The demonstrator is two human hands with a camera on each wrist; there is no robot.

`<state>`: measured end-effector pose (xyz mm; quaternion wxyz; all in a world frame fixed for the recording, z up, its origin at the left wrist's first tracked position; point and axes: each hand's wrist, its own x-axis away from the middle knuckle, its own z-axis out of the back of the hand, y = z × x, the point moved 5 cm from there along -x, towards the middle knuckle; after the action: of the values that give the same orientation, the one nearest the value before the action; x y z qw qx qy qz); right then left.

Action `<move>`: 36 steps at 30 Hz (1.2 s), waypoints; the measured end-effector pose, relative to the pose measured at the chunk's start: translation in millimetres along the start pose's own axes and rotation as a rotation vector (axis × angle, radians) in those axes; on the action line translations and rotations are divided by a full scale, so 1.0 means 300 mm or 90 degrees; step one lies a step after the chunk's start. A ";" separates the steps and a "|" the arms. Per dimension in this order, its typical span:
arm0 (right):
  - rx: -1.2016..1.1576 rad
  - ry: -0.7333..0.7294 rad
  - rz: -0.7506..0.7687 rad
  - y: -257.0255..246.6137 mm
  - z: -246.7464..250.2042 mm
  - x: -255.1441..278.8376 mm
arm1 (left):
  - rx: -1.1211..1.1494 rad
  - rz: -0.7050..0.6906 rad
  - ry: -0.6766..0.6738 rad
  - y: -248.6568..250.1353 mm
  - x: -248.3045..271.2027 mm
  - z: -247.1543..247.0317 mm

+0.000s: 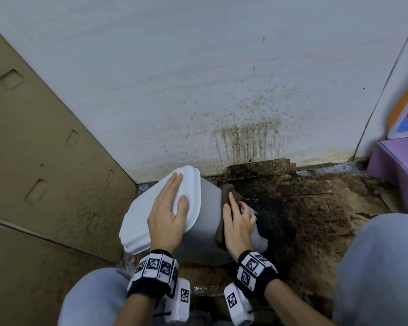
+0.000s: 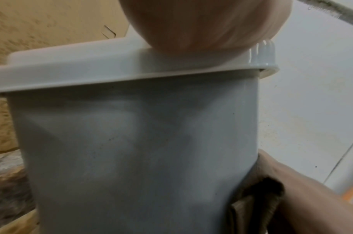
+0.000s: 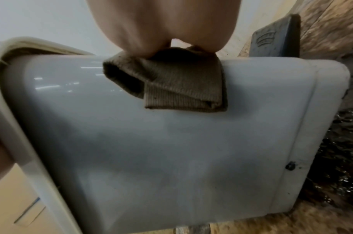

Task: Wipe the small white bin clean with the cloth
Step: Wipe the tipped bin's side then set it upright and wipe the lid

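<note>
The small white bin (image 1: 207, 227) is tipped over to the left on the dirty floor, its lid (image 1: 139, 222) facing left. My left hand (image 1: 167, 208) lies flat on the lid with straight fingers, and its palm (image 2: 207, 23) rests on the lid's rim. My right hand (image 1: 237, 220) holds a folded brown cloth (image 1: 224, 190) against the upturned side of the bin, its fingers bent over the cloth. In the right wrist view the cloth (image 3: 171, 83) hangs folded under my hand (image 3: 161, 23) on the bin wall (image 3: 171, 158). The bin's black pedal (image 3: 275, 36) sticks out at its base.
A stained white wall (image 1: 222, 78) stands right behind the bin. A cardboard box (image 1: 33, 161) closes off the left. Soiled, dark-stained cardboard (image 1: 316, 208) covers the floor to the right. A purple box (image 1: 398, 165) sits at far right. My knees flank the bin.
</note>
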<state>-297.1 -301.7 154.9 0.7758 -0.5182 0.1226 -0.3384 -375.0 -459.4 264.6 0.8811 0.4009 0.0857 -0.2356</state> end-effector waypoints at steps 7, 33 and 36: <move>-0.109 0.050 0.057 -0.079 0.007 0.006 | -0.014 -0.011 -0.006 0.017 -0.001 -0.015; -0.004 -0.025 0.275 -0.319 0.158 0.014 | 0.180 0.047 -0.092 0.148 0.029 -0.136; -0.018 -0.055 0.222 -0.288 0.203 -0.016 | 0.320 0.094 -0.083 0.168 0.014 -0.146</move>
<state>-302.1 -274.8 257.3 0.8201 -0.5136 0.1822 -0.1745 -345.3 -399.5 267.6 0.7725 0.5960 -0.0616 -0.2101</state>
